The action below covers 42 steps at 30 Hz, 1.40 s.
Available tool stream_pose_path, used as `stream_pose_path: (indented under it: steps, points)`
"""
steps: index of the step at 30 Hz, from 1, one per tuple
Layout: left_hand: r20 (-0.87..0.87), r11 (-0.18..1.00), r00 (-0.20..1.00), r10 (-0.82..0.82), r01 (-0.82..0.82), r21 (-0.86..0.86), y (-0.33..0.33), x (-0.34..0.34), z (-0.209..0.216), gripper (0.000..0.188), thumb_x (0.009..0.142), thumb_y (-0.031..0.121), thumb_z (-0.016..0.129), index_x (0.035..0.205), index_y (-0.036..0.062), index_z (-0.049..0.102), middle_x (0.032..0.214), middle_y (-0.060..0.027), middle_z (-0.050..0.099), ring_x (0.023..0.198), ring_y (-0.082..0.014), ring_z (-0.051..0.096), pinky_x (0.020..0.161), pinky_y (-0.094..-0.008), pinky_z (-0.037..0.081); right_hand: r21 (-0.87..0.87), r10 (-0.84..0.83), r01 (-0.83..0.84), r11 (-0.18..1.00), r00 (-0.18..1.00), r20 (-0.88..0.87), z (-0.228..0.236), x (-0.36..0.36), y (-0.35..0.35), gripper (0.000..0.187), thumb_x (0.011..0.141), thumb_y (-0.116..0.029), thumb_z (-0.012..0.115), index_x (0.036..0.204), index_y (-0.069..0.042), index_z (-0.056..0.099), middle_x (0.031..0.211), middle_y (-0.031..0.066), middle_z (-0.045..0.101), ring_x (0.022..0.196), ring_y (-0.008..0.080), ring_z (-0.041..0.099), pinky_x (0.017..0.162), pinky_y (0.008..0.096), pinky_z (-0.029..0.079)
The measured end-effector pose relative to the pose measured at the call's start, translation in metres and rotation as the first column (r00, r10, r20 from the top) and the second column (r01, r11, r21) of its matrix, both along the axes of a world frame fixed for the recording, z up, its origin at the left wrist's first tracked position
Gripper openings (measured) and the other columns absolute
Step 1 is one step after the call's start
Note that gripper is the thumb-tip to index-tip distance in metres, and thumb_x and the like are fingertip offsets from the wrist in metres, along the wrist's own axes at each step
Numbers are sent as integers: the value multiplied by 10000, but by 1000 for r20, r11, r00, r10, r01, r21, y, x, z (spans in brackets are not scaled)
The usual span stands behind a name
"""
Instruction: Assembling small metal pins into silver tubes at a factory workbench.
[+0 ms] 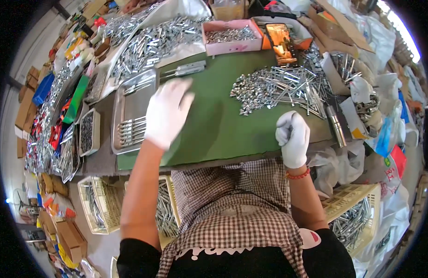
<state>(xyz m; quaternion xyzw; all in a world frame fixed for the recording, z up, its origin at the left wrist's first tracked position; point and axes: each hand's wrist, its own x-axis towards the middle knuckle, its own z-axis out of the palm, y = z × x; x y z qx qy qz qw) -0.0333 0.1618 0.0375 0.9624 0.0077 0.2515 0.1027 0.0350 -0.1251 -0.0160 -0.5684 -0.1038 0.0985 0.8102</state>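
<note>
My left hand [170,111], in a white glove, hovers over the right edge of a metal tray [115,134]. Its fingers reach forward, slightly blurred, thumb apart, and no object shows in them. Just beyond the fingertips lie long silver metal parts [190,68] on the green mat [214,125]. Rows of slim metal pieces [131,131] rest in the tray, partly hidden by the hand. My right hand [293,139], also gloved, is curled closed near the mat's front right edge; what it may hold is hidden. A pile of small metal nuts [253,91] and rods [292,85] lies beyond it.
A metal cylinder tool [335,126] lies at the right. Farther back stand a pink box [232,47] of small parts and an orange-lit phone-like object [281,44]. A heap of metal parts [158,41] spreads back left. Crates [100,204] flank my lap below.
</note>
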Motion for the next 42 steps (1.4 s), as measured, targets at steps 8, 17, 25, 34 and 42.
stream_pose_path:
  steps: [8, 17, 25, 34, 42]
  points:
    - [6, 873, 885, 465, -460, 158, 49, 134, -74, 408, 919, 428, 465, 963, 62, 641, 966, -191, 645, 903, -366, 613, 797, -461, 494, -100, 15, -15, 995, 1000, 5, 5, -5, 1, 382, 989, -284, 384, 808, -10, 579, 593, -27, 431, 502, 44, 350, 473, 217, 259]
    - [18, 916, 920, 392, -392, 84, -27, 94, -72, 284, 910, 367, 550, 855, 100, 627, 885, -147, 643, 844, -360, 606, 769, -462, 480, -60, 58, -59, 996, 998, -12, 5, -4, 0, 326, 971, -228, 409, 807, -11, 589, 605, -46, 397, 526, 37, 323, 483, 215, 249]
    - [99, 992, 988, 122, -123, 11, -26, 57, -49, 150, 822, 213, 657, 917, 97, 651, 908, -110, 629, 853, -329, 591, 775, -432, 473, -78, 86, -82, 994, 996, 40, 4, -4, -2, 311, 971, -233, 425, 822, -23, 599, 613, -49, 405, 540, 34, 343, 491, 206, 271]
    - [-64, 983, 997, 49, -36, 183, -23, 44, -46, 159, 801, 160, 667, 932, 75, 640, 884, -108, 613, 862, -314, 592, 790, -422, 473, -187, 139, -117, 975, 984, 109, -4, -4, -2, 196, 941, -122, 461, 959, -28, 631, 716, -51, 487, 569, 28, 401, 522, 182, 354]
    - [-300, 957, 919, -256, 285, 56, -64, -12, -16, 202, 822, 108, 619, 1008, 65, 552, 849, -122, 560, 796, -316, 595, 687, -402, 492, -397, 188, -224, 890, 974, -127, 31, -30, 5, 336, 998, -233, 450, 1232, -32, 580, 920, 50, 670, 526, 28, 496, 484, 188, 396]
